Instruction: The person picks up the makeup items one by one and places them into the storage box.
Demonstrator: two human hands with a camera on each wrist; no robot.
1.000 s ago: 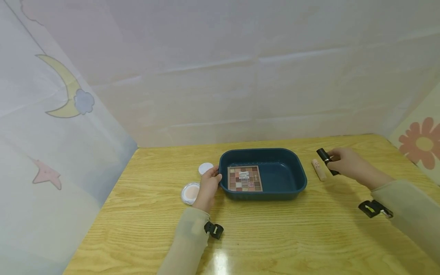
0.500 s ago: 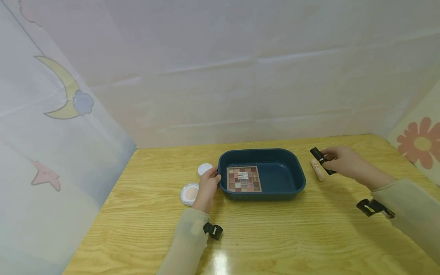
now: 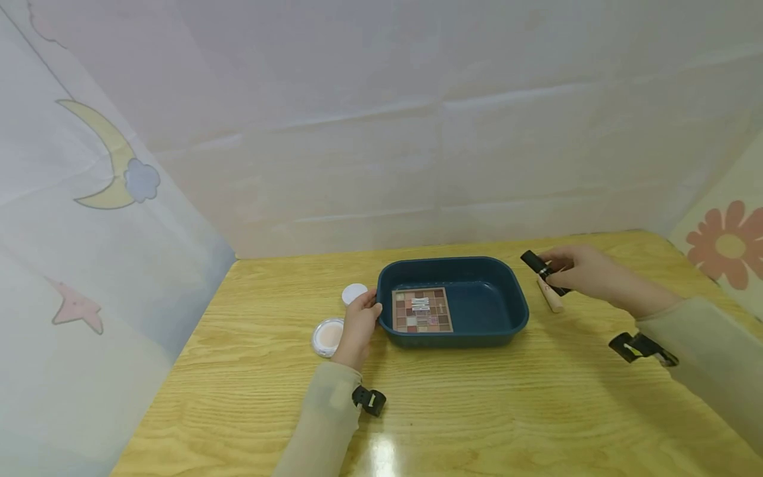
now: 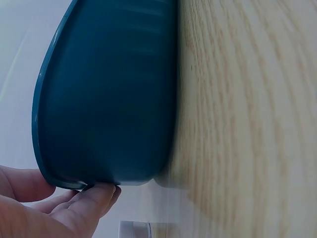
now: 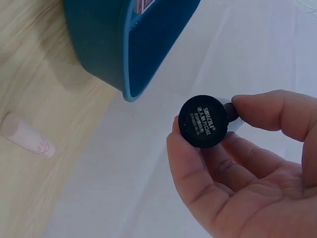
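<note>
Black tube in raised right grip.

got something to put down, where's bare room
Bare: the table between the tub and sleeves; the tub's floor right of the palette. Crowded: left of the tub, left hand, compact, white disc; right, right hand, black tube, pale tube.

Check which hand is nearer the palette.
Left. The left hand holds the tub at its left end, beside the palette; the right hand is beyond the other end, holding a black tube.
</note>
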